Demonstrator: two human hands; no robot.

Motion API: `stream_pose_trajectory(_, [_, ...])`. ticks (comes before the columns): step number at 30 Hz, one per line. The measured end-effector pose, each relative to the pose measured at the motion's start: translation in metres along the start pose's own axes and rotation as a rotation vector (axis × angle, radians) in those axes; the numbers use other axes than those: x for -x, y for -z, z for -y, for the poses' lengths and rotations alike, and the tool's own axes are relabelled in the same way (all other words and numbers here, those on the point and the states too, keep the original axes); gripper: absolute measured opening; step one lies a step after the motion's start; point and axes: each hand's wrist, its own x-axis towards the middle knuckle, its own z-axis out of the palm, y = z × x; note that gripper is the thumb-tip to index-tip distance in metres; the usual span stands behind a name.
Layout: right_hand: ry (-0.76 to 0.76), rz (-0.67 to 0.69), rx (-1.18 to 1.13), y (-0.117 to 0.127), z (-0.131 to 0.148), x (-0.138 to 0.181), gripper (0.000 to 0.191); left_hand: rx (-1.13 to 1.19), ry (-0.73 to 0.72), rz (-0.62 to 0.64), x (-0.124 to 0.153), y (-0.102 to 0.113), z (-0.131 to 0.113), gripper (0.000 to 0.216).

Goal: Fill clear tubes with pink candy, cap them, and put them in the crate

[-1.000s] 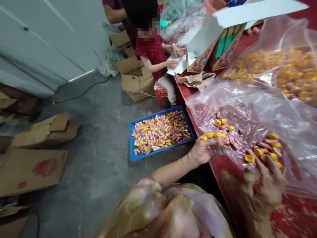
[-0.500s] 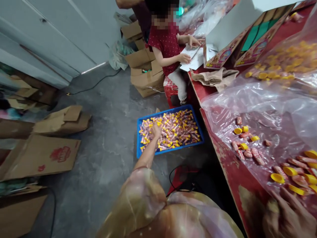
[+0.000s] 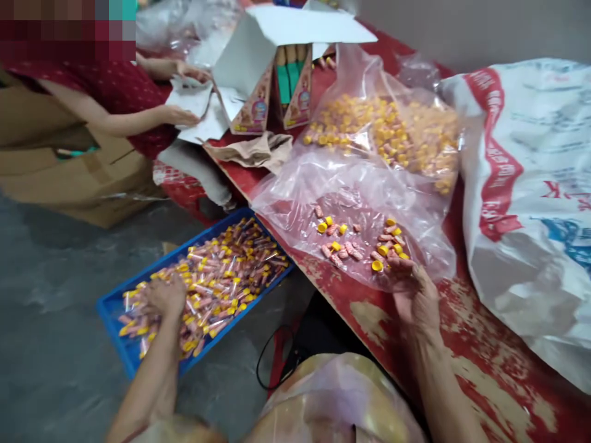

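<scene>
Over the blue tray: the left hand (image 3: 166, 296) reaches down into the heap of yellow-capped tubes (image 3: 221, 277), palm lowered, its fingertips lost among them; blur and the tubes hide how far it is closed, and whether it grips one I cannot tell.
Blue tray (image 3: 113, 326): below the edge of the red table (image 3: 318, 271), its bottom strewn thick with clear tubes of pinkish contents.
At the small pile: the right hand (image 3: 415, 295) lies near the table's edge, fingers loosely curved and part-way spread, palm turned inward; nothing shows in its grasp (the fingers are smeared by motion), and its fingertips are at the rim of the yellow caps and pink pieces (image 3: 390, 243).
Clear plastic (image 3: 300, 184): spread beneath that pile and a looser scatter of pink pieces (image 3: 353, 250) and caps to its left.
Plastic bag (image 3: 383, 123): just behind, bulging with yellow-topped pieces.
White sack (image 3: 530, 184): at the far right, with red and blue print.
Across the corner: another person in a dotted red top (image 3: 115, 117) has both hands at white card (image 3: 189, 101), beside a lidded display box (image 3: 258, 61).
Brown cloth-like piece (image 3: 258, 151): crumpled between that box and the plastic.
</scene>
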Motion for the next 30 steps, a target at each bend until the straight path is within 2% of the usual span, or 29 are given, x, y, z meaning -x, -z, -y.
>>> stream_pose_trajectory(2, [-0.143, 0.008, -0.175, 0.001, 0.005, -0.011, 0.017, 0.048, -0.022, -0.045, 0.005, 0.0, -0.013, 0.018])
stream_pose_trajectory(4, [-0.204, 0.021, -0.258, 0.002, 0.009, -0.018, 0.02, 0.098, -0.107, -0.078, 0.019, 0.004, -0.038, 0.023])
stream_pose_trajectory(6, [-0.227, 0.037, -0.296, 0.004, 0.013, -0.021, 0.024, 0.201, -0.263, -0.134, 0.044, 0.012, -0.074, 0.029])
stream_pose_trajectory(8, [-0.247, 0.05, -0.318, 0.004, 0.016, -0.022, 0.028, 0.4, -0.486, -0.18, 0.079, 0.023, -0.117, 0.035])
stream_pose_trajectory(9, [-0.259, 0.057, -0.325, 0.004, 0.017, -0.022, 0.03, 0.498, -0.568, -0.159, 0.1, 0.028, -0.14, 0.035])
stream_pose_trajectory(11, [-0.28, 0.071, -0.341, 0.004, 0.019, -0.02, 0.034, 0.668, -0.681, -0.011, 0.146, 0.037, -0.182, 0.03])
stream_pose_trajectory(14, [-0.249, 0.077, -0.311, 0.004, 0.02, -0.017, 0.033, 0.848, -0.785, 0.312, 0.209, 0.046, -0.235, 0.025])
stream_pose_trajectory(17, [-0.055, 0.06, -0.138, 0.005, 0.021, -0.014, 0.032, 0.922, -0.874, 0.563, 0.248, 0.044, -0.272, 0.022])
stream_pose_trajectory(19, [0.056, 0.038, -0.049, 0.007, 0.023, -0.012, 0.029, 0.874, -0.972, 0.644, 0.258, 0.039, -0.291, 0.021])
stream_pose_trajectory(21, [0.206, 0.06, 0.156, 0.01, 0.026, -0.011, 0.023, 0.726, -1.099, 0.637, 0.257, 0.032, -0.308, 0.021])
stream_pose_trajectory(23, [0.474, 0.138, 0.515, 0.014, 0.028, -0.008, 0.022, 0.531, -1.196, 0.611, 0.251, 0.024, -0.325, 0.018])
stream_pose_trajectory(25, [0.738, 0.22, 0.808, 0.02, 0.027, -0.002, 0.025, 0.382, -1.224, 0.641, 0.243, 0.015, -0.342, 0.016])
stream_pose_trajectory(27, [0.884, 0.245, 0.894, 0.031, 0.024, 0.006, 0.03, 0.326, -1.21, 0.698, 0.236, 0.005, -0.36, 0.014])
stream_pose_trajectory(30, [0.992, 0.2, 0.942, 0.059, 0.016, 0.021, 0.033, 0.356, -1.176, 0.76, 0.23, -0.013, -0.382, 0.013])
